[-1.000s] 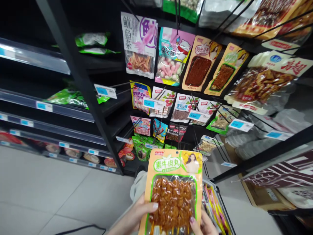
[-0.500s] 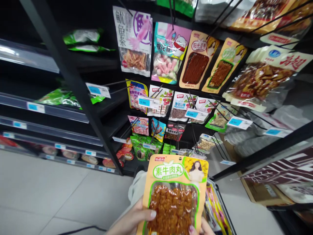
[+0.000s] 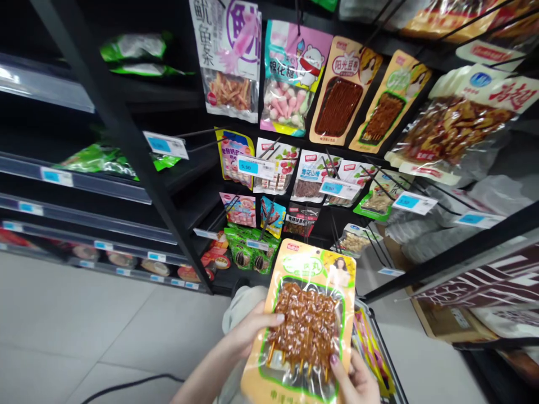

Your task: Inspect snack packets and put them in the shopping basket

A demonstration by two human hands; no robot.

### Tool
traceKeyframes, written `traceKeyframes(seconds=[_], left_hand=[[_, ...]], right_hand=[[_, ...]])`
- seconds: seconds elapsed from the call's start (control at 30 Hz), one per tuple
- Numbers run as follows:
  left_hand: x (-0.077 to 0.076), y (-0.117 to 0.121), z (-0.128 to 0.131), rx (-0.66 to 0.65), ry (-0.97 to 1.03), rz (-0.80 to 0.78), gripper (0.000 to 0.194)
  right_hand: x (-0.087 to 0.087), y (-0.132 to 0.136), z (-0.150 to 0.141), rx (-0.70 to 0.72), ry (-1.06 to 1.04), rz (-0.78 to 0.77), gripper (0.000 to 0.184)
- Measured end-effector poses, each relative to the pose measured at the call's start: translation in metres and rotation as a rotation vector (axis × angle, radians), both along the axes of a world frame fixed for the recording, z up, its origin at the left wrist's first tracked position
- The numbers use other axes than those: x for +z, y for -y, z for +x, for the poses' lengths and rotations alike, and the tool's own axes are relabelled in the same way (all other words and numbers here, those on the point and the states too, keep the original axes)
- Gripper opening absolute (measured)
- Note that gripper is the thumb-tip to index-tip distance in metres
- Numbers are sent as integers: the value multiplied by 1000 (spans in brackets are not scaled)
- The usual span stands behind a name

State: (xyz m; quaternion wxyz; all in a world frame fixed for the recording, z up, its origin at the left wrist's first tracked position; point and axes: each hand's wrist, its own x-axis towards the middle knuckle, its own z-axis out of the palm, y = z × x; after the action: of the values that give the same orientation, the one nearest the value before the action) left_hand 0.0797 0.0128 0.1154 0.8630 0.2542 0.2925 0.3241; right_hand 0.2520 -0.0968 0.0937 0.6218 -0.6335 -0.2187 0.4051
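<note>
Both hands grip a tan snack packet (image 3: 309, 331) with a clear window, through which brown skewered pieces show. Its top tilts away from me, toward the rack. My left hand (image 3: 255, 331) is closed on the packet's left edge, thumb lying over the window. At the lower right edge my right hand (image 3: 353, 379) holds it too, thumb on the front and fingers partly behind. Beyond the packet hang similar tan packets (image 3: 339, 92) on hooks, beside a marshmallow bag (image 3: 290, 78) and a dried squid bag (image 3: 229, 62).
Price tags (image 3: 256, 167) stick out on hook ends. Green bags (image 3: 251, 252) sit at the rack's bottom. Dark shelves (image 3: 76, 174) stand left, a black post (image 3: 126, 146) between. A basket (image 3: 374, 348) with packets is behind my right hand; a cardboard box (image 3: 450, 320) stands right. A black cord (image 3: 130, 384) crosses the floor.
The packet has risen in view and tilted, showing more of its lower part and the skewer sticks. More of both hands shows. Both still hold it.
</note>
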Motion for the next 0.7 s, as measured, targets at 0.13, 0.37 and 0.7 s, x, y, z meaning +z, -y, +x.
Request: traceKeyframes(seconds=[0.13,0.37,0.7], left_hand=[[-2,-24,26,-22,66,153,40],[-35,-25,48,32,99,257,29],[-66,-13,62,248,-172,520,65]], right_hand=[[5,-14,21,-40,38,-6,41],[4,-23,49,-18,282,-76,45],[3,-9,-11,-306,1292,-206,30]])
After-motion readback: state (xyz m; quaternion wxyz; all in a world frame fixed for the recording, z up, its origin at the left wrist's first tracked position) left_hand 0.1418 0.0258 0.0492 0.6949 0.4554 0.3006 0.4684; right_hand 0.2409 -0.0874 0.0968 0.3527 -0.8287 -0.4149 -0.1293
